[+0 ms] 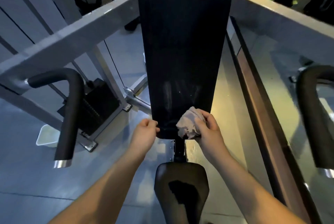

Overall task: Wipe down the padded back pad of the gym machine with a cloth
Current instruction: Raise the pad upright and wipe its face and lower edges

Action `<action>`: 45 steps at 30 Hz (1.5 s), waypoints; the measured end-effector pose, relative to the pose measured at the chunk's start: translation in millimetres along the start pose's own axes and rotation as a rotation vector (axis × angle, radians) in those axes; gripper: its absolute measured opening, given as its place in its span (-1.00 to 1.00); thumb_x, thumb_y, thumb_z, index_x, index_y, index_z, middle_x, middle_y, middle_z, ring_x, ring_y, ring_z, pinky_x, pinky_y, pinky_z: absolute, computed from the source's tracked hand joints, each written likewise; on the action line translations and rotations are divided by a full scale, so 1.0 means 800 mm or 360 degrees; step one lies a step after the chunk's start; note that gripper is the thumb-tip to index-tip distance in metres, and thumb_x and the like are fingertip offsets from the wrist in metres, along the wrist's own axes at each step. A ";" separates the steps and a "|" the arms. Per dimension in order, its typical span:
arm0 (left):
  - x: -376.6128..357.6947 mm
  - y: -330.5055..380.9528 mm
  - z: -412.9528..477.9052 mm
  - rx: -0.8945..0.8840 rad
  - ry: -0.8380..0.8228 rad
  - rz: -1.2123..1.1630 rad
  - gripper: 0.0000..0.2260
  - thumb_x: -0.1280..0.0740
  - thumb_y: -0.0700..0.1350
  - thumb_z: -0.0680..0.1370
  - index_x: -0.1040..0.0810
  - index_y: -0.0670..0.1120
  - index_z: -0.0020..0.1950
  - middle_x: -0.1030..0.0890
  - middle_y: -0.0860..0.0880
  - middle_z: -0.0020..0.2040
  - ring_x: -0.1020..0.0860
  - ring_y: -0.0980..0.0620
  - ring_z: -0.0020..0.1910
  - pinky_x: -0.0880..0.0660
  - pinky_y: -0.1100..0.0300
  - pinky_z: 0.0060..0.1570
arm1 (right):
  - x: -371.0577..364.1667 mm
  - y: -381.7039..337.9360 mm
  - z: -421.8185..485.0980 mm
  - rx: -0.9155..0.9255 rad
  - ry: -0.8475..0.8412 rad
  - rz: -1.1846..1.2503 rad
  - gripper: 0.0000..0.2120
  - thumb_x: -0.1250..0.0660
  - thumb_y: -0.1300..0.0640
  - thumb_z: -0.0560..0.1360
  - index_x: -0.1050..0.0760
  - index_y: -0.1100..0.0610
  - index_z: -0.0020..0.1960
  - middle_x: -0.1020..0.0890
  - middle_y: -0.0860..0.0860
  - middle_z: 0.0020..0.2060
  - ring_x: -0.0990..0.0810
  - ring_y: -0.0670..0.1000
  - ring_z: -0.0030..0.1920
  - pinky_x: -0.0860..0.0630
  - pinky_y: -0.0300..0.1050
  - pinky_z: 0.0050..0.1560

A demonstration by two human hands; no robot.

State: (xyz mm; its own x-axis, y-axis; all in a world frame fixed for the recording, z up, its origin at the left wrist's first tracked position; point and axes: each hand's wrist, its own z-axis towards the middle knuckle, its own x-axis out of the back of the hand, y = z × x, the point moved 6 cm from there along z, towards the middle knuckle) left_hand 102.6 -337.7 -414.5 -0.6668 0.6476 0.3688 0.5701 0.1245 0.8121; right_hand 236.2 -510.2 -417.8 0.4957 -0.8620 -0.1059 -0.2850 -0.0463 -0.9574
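1. The cloth point(188, 126), pale and bunched, is pressed against the lower right part of the back pad point(182, 42), just above its bottom edge; faint smears are seen on the pad above it.
2. The cloth is gripped by the right hand point(207, 127), with fingers curled over it.
3. The left hand point(145, 130) is held with fingers curled at the pad's lower left corner, touching its edge; whether the edge is clamped cannot be told.
4. The black pad is seen running long and narrow up the middle; a black seat point(180, 175) with a worn patch lies below it, apart.
5. A padded left handle point(69, 108) and right handle point(312, 115) are set either side; a grey frame beam point(72, 37), a weight stack point(97, 104) and a white tub point(47, 136) on the floor are seen at left.
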 end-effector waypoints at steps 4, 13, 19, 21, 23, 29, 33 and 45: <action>-0.028 -0.013 0.092 -0.0046 0.0218 -0.0130 -0.64 -0.08 0.08 0.64 -0.49 -0.16 0.17 -0.60 -0.19 0.13 -0.51 -0.07 -0.03 -0.46 -0.06 0.07 | -0.018 0.009 0.057 0.0096 -0.0166 0.0060 -0.80 -0.39 -0.08 0.60 -0.61 -0.17 0.21 -0.66 -0.11 0.18 -0.65 -0.04 0.22 -0.63 0.05 0.24; -0.062 -0.044 0.205 -0.0182 0.0301 -0.0299 -0.30 0.16 0.34 0.63 -0.37 -0.09 0.52 -0.40 -0.14 0.48 -0.37 -0.15 0.44 -0.26 -0.07 0.47 | -0.041 -0.060 0.112 0.1378 0.0016 -0.0519 -0.69 -0.38 0.14 0.62 -0.54 -0.01 0.35 -0.62 -0.14 0.21 -0.58 -0.22 0.22 -0.49 -0.34 0.23; -0.069 -0.056 0.205 -0.0301 0.0216 -0.0160 -0.27 0.21 0.32 0.63 -0.22 -0.13 0.59 -0.30 -0.17 0.56 -0.21 -0.16 0.55 -0.08 -0.01 0.52 | -0.085 -0.090 0.117 0.2555 0.0238 -0.1386 -0.76 -0.34 0.35 0.58 -0.58 0.26 0.24 -0.59 0.14 0.11 -0.54 0.01 0.14 -0.48 -0.19 0.26; -0.069 -0.059 0.208 -0.0321 0.0238 -0.0100 -0.26 0.25 0.32 0.63 -0.22 -0.12 0.59 -0.32 -0.20 0.54 -0.23 -0.18 0.54 -0.10 -0.02 0.50 | -0.098 -0.074 0.139 0.2594 0.0275 -0.1787 -0.81 -0.33 0.25 0.61 -0.60 0.18 0.20 -0.59 0.12 0.09 -0.55 0.19 0.08 -0.56 0.12 0.11; -0.071 -0.064 0.212 -0.0341 0.0221 -0.0069 -0.21 0.28 0.36 0.60 -0.27 -0.11 0.58 -0.37 -0.21 0.51 -0.32 -0.21 0.48 -0.21 -0.05 0.45 | -0.099 -0.063 0.151 0.2571 0.0338 -0.1896 -0.82 -0.31 0.16 0.63 -0.61 0.14 0.19 -0.57 0.12 0.13 -0.52 0.20 0.10 -0.56 0.08 0.06; -0.075 -0.070 0.229 -0.0533 0.0277 -0.0090 -0.21 0.29 0.36 0.59 -0.20 -0.10 0.61 -0.33 -0.16 0.54 -0.33 -0.20 0.48 -0.23 -0.06 0.45 | -0.114 -0.070 0.164 0.2734 0.0588 -0.1799 -0.83 -0.30 0.19 0.61 -0.61 0.07 0.15 -0.57 0.11 0.07 -0.51 0.20 0.01 -0.49 0.11 0.03; -0.079 -0.069 0.232 -0.0610 0.0336 -0.0078 -0.22 0.28 0.32 0.62 -0.29 -0.17 0.56 -0.39 -0.18 0.50 -0.39 -0.18 0.43 -0.28 0.02 0.39 | -0.123 -0.058 0.179 0.2657 0.0651 -0.1672 -0.76 -0.26 0.28 0.54 -0.60 0.03 0.08 -0.58 0.08 -0.02 -0.51 0.17 -0.05 -0.52 0.17 -0.06; -0.079 -0.069 0.231 -0.0688 0.0360 -0.0221 -0.20 0.26 0.35 0.60 -0.23 -0.16 0.59 -0.31 -0.17 0.55 -0.31 -0.18 0.50 -0.20 -0.02 0.48 | -0.118 0.024 0.134 0.2662 -0.0132 -0.2278 -0.76 -0.31 0.34 0.52 -0.58 0.12 0.13 -0.52 0.11 -0.04 -0.50 0.18 -0.04 -0.53 0.07 -0.02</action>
State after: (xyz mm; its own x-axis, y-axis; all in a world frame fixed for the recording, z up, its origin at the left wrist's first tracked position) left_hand 202.3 -246.4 -566.2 -0.8367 0.4622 0.2936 0.2494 -0.1557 0.9558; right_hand 271.7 -375.6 -454.6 -0.2948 -0.6354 0.7137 0.9396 -0.0565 0.3377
